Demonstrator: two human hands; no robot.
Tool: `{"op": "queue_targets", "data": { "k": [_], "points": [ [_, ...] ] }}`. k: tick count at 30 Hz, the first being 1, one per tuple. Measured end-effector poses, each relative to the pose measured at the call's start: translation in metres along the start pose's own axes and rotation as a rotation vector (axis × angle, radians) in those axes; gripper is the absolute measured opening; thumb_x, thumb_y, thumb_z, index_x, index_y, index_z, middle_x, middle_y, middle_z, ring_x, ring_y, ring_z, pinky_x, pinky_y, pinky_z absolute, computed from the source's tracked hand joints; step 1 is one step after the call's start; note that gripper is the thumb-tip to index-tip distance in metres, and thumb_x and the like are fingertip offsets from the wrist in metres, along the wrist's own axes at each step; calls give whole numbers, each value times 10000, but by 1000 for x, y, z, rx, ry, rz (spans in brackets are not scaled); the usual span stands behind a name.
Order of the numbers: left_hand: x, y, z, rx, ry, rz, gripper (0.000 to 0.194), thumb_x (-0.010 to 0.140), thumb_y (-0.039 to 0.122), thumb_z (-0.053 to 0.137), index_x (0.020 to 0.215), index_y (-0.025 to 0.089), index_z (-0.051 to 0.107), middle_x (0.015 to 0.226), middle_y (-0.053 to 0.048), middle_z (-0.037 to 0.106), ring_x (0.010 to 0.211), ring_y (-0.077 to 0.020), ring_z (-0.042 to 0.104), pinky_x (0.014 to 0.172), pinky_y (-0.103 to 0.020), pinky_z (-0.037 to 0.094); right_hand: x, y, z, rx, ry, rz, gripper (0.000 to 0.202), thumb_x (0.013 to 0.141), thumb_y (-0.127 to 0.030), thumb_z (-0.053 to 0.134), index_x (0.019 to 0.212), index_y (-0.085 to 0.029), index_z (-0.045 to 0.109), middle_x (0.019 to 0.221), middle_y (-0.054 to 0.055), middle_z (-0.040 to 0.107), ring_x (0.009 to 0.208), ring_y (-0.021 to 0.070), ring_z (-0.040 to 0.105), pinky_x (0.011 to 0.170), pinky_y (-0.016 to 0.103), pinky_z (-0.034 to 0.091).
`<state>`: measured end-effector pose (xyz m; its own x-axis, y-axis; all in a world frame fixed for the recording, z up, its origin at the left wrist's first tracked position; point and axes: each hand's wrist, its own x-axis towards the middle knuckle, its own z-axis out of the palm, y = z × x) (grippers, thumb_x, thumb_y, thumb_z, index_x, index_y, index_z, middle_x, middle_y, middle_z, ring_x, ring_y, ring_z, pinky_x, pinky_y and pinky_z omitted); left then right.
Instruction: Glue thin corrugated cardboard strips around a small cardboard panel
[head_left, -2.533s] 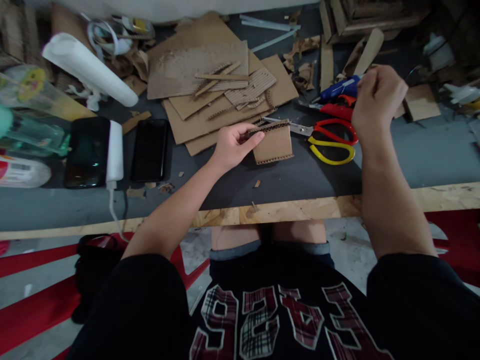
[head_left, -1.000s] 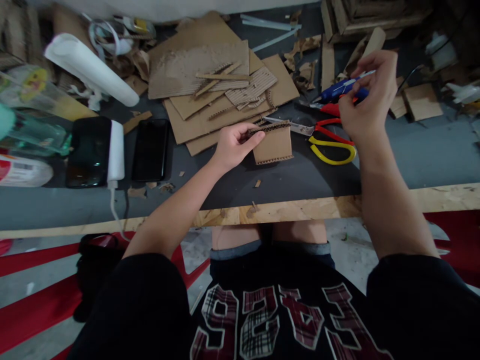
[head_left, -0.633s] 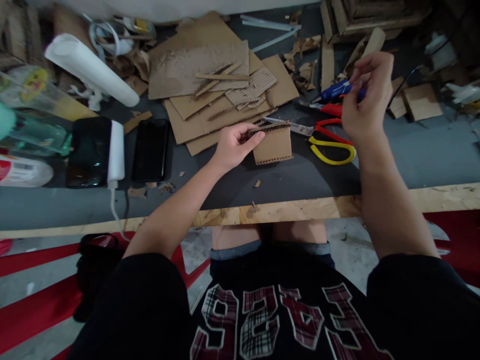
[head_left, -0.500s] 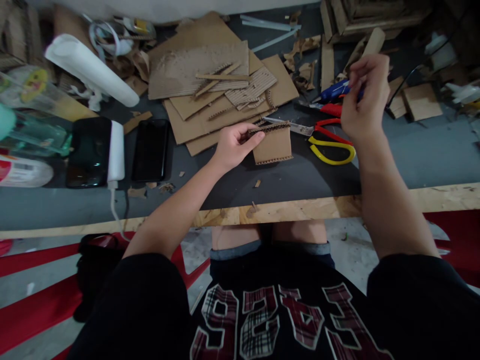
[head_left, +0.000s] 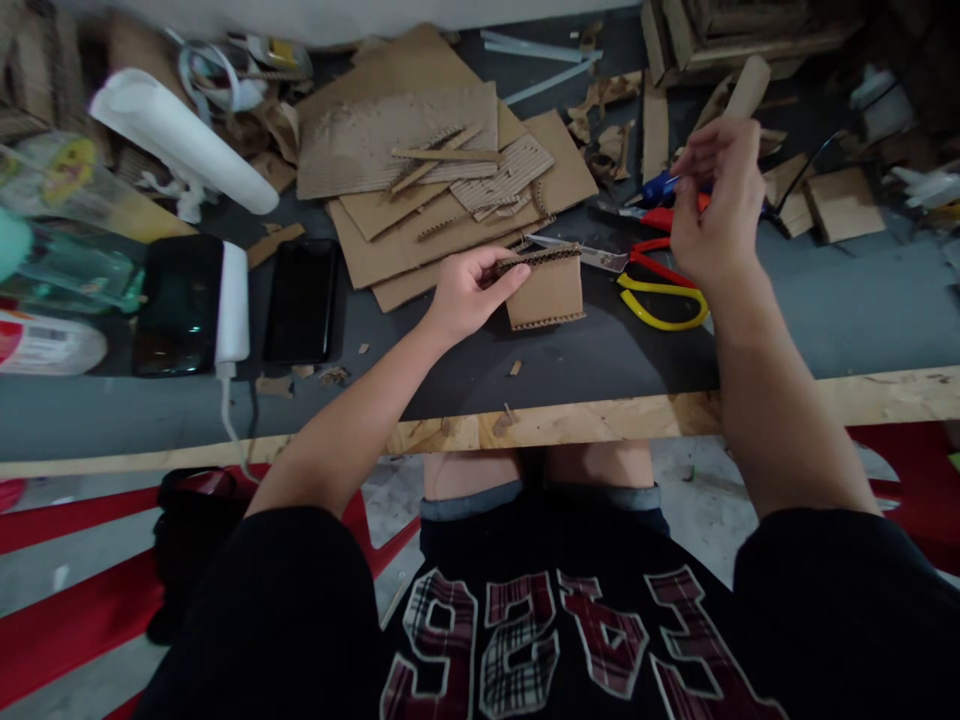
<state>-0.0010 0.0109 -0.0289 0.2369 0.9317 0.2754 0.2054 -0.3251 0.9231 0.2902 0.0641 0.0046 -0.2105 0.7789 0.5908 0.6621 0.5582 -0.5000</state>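
Observation:
My left hand (head_left: 472, 290) pinches a small cardboard box-like piece (head_left: 547, 290) with corrugated edges, thumb on its top face and fingers behind. To the right of it lie scissors (head_left: 664, 303) with red and yellow handles, their blades pointing left. My right hand (head_left: 716, 200) is raised over the right side of the table, thumb apart from the loosely curled fingers, with nothing visible in it. Just behind that hand is a blue tool with a pointed tip (head_left: 654, 190), partly hidden, which looks like a glue gun. Beside it is a red-handled tool (head_left: 658, 218), also partly covered.
Cardboard sheets and strips (head_left: 420, 150) are stacked at the back middle, near translucent sticks (head_left: 551, 70). On the left are a phone (head_left: 301, 300), a black device (head_left: 176, 305), a white roll (head_left: 184, 140) and bottles (head_left: 52, 342). Cardboard squares (head_left: 846, 203) lie right.
My right hand has moved slightly left and down, closer to the blue tool and the scissors. My left hand and the cardboard piece stay in place.

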Motion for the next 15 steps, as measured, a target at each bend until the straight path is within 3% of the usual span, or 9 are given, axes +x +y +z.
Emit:
{"op": "queue_targets", "data": {
  "k": [6, 9, 15],
  "points": [
    [2, -4, -2, 19, 1, 2, 584, 792, 731, 610, 920, 165, 680, 813, -47, 695, 680, -108, 613, 577, -210, 483, 0, -2, -1, -93, -30, 14, 511, 775, -69, 513, 1225, -288, 413, 1073, 55, 623, 924, 200, 609, 854, 377, 525],
    [2, -4, -2, 30, -2, 6, 578, 797, 724, 614, 919, 163, 685, 798, -47, 694, 673, -108, 615, 572, -211, 482, 0, 0, 1, -15, -46, 53, 452, 806, -91, 514, 1209, -294, 482, 1081, 43, 656, 935, 186, 628, 877, 357, 526],
    [2, -4, 0, 14, 3, 17, 575, 784, 723, 631, 894, 162, 697, 777, -45, 695, 659, -104, 614, 553, -205, 483, -3, 6, 11, 274, -120, 184, 187, 919, -333, 546, 1075, -337, 650, 908, -19, 727, 610, 143, 583, 643, 334, 527]
  ]
}}
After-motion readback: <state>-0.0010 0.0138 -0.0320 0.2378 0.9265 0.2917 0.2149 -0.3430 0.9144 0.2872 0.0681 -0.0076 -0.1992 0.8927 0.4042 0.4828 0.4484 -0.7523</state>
